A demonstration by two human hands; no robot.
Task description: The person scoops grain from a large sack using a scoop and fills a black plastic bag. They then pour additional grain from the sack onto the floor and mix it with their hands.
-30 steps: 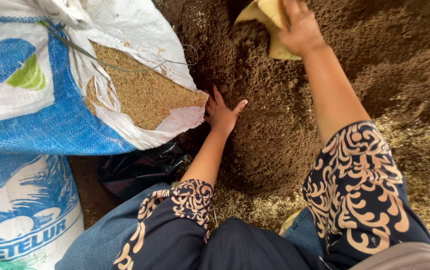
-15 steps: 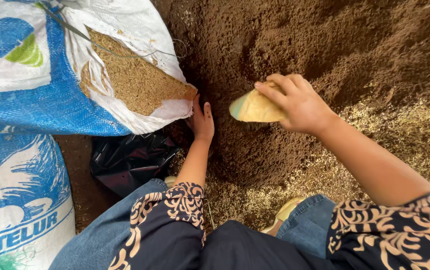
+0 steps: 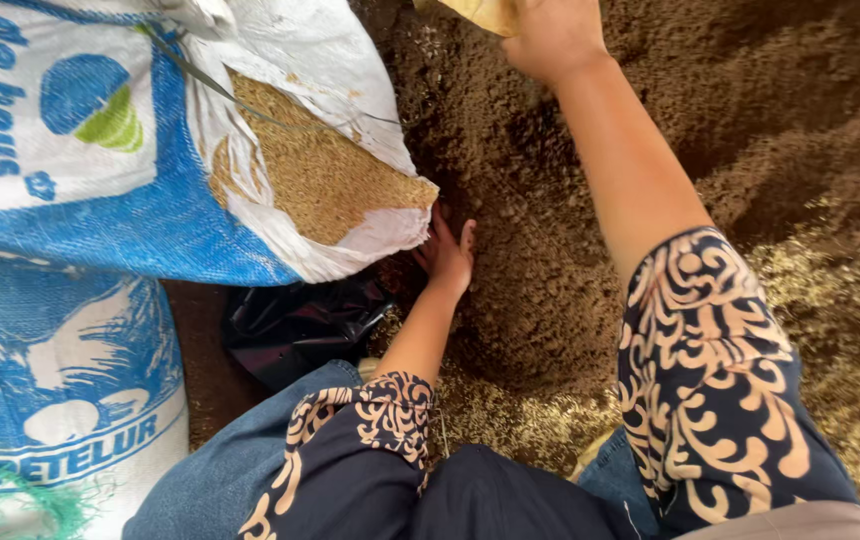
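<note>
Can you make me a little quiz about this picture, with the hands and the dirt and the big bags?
1. True or false: the open sack is full of water.
2. Which hand rests on the brown soil right beside the sack's open mouth? A) left hand B) right hand
3. Fill in the word: the right hand reaches to the top edge of the picture with a ______ scoop.

Key
1. False: it holds dry tan husks.
2. A: the left hand lies flat there, with a black plastic bag just below it.
3. Yellow: only a corner of it shows.
</note>
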